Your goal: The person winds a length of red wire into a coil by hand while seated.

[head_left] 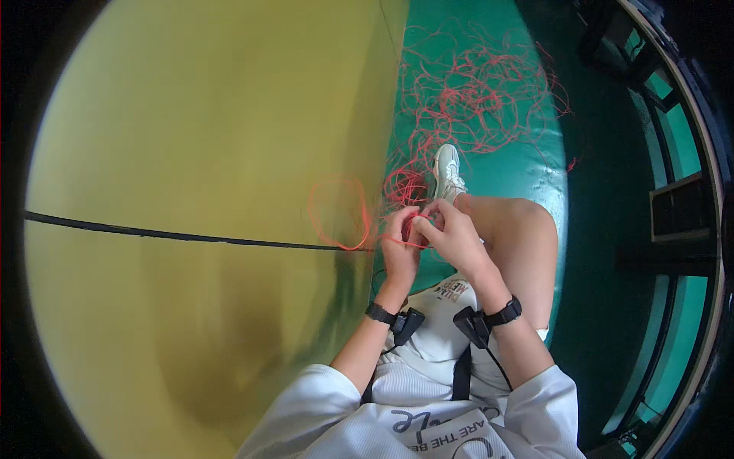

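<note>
Just below my white shoe, my left hand and my right hand are close together, both with curled fingers on a small bundle of thin red cord. A loose loop of the cord reaches out to the left of my left hand, over the yellow surface. Further cord in coils lies just beyond my hands, partly behind my fingers. Each wrist has a black strap with a dark device on it.
A large red tangle spreads on the green floor ahead. My bent leg and white shoe are at the right. A yellow surface with a black line fills the left. Dark frames line the far right.
</note>
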Demonstrator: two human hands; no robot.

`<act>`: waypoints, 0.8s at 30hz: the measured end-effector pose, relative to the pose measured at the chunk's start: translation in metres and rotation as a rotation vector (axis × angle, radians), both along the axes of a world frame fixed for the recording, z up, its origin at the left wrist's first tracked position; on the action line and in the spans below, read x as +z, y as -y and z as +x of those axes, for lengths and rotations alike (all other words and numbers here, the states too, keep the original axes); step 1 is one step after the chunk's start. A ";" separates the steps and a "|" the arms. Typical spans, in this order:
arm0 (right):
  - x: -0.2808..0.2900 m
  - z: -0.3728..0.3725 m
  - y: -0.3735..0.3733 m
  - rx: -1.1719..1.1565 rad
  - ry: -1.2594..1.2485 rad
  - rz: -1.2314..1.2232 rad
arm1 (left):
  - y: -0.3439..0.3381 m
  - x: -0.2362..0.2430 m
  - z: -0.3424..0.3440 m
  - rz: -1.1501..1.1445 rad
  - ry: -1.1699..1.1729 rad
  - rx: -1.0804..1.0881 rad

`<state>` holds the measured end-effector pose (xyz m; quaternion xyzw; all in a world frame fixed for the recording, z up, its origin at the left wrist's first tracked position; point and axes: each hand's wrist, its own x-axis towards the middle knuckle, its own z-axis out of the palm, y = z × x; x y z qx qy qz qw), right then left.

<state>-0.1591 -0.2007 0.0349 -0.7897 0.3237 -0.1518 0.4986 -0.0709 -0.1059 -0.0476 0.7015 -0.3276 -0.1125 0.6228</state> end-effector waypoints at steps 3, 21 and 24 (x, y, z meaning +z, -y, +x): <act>-0.004 -0.004 0.018 0.056 0.002 0.095 | -0.008 -0.002 0.005 0.111 0.064 -0.086; -0.027 0.001 0.002 0.120 0.114 0.094 | -0.007 0.002 0.022 0.169 -0.135 -0.124; -0.028 -0.001 0.004 0.015 0.145 0.126 | -0.010 0.019 0.024 0.193 0.055 -0.149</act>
